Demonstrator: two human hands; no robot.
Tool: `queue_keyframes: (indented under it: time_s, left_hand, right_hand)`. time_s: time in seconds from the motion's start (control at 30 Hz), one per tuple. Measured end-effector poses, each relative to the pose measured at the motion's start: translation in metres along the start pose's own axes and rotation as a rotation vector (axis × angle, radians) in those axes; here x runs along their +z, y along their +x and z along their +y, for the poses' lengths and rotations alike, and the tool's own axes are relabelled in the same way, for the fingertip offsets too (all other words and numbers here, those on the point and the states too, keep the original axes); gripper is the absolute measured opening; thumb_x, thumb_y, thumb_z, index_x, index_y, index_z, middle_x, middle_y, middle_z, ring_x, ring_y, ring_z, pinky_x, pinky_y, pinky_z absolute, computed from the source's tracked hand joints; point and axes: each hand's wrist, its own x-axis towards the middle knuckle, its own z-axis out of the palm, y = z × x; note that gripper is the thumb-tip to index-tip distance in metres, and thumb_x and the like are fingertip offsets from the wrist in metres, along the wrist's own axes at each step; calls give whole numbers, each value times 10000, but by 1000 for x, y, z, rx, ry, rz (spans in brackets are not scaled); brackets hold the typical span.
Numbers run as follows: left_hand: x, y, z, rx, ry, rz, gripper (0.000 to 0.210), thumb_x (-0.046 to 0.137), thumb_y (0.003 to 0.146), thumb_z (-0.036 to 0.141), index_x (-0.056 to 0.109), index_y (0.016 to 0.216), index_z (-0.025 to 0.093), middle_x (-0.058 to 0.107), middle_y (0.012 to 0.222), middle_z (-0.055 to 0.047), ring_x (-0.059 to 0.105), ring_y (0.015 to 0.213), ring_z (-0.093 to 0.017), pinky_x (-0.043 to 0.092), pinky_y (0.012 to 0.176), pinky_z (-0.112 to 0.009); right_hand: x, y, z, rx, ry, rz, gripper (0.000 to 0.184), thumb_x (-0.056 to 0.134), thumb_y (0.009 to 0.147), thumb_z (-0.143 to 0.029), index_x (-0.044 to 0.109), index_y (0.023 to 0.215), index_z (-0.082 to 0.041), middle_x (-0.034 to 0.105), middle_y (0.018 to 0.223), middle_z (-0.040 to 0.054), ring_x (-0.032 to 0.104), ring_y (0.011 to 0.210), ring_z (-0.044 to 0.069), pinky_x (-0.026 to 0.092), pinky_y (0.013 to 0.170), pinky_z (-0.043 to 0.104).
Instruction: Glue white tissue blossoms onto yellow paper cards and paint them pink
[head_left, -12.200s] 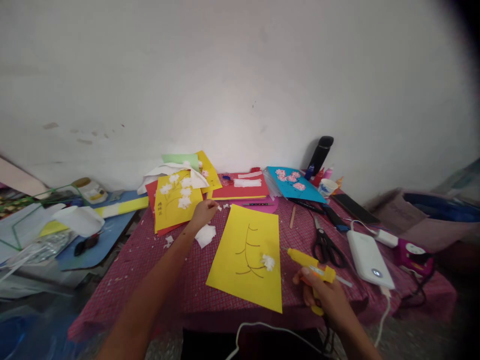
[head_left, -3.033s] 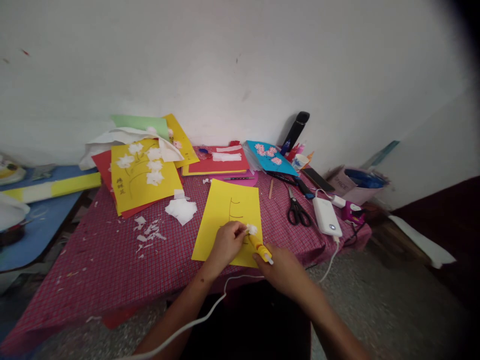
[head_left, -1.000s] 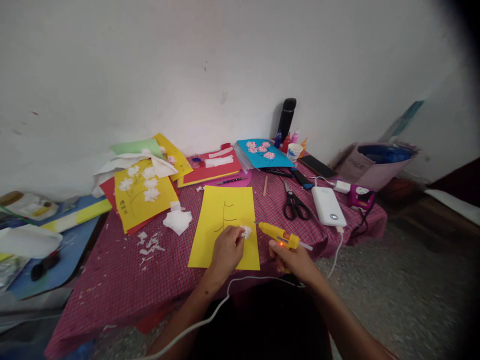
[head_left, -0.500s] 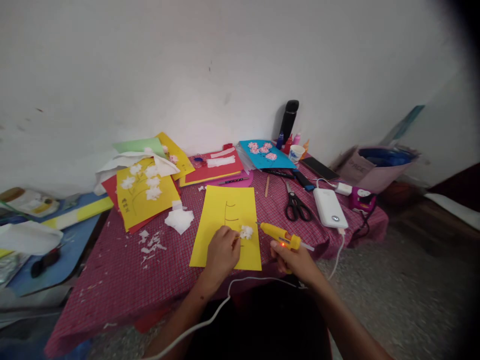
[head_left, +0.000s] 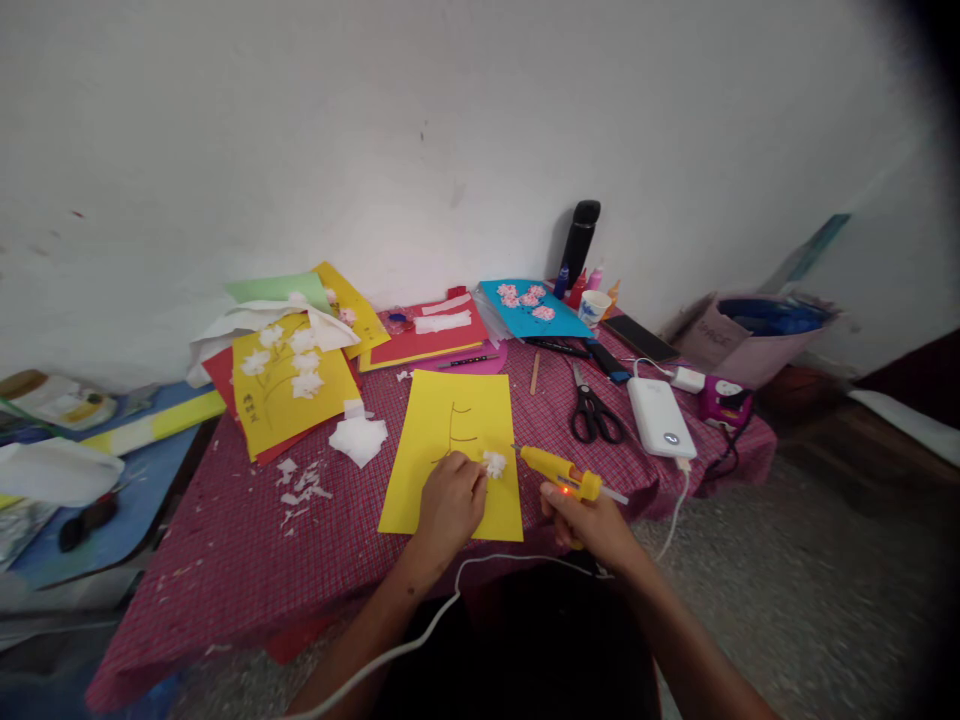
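In the near middle, the smooth, matt yellow paper sheet (head_left: 487,405) bears a crumpled white paper blossom (head_left: 493,463), and the glue gun (head_left: 551,464) at right has a yellow plastic body. The tablecloth (head_left: 240,550) is dull checked cloth; the scissors (head_left: 595,416) pair metal blades with black plastic handles. The power bank (head_left: 658,412) looks smooth white plastic, the slim stick (head_left: 535,373) bare wood, the far wall (head_left: 337,140) matt.
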Motion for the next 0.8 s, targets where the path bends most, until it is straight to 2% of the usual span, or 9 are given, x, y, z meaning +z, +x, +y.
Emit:
queue_keyframes:
  time_s: [0.37,0.57,0.8]
  left_hand:
    - [-1,-1,0,-1,-17,-22,193,515,989,241,667,893,171,618,925,-62,586,919,-215,477,842,-373]
    - [-6,-9,-4,-8,-124,-4,136,543,962,199,671,999,170,628,982,-61,585,973,-216,492,890,-386]
    - [-8,-21,-6,86,-53,-37,329,474,927,111,675,1180,172,617,1086,-91,569,1022,-237,507,948,-431]
  right_hand:
    - [-1,0,0,11,-13,3,496,605,827,-680,618,664,-212,525,385,-31,459,359,116,326,404,238]
    - [-1,-1,-1,13,-16,-6,502,593,831,-682,640,687,-203,528,390,-28,455,362,114,326,407,239]
    - [-7,-4,-14,-64,5,-21,504,582,868,-662,676,751,-181,550,419,-20,464,383,120,338,419,241]
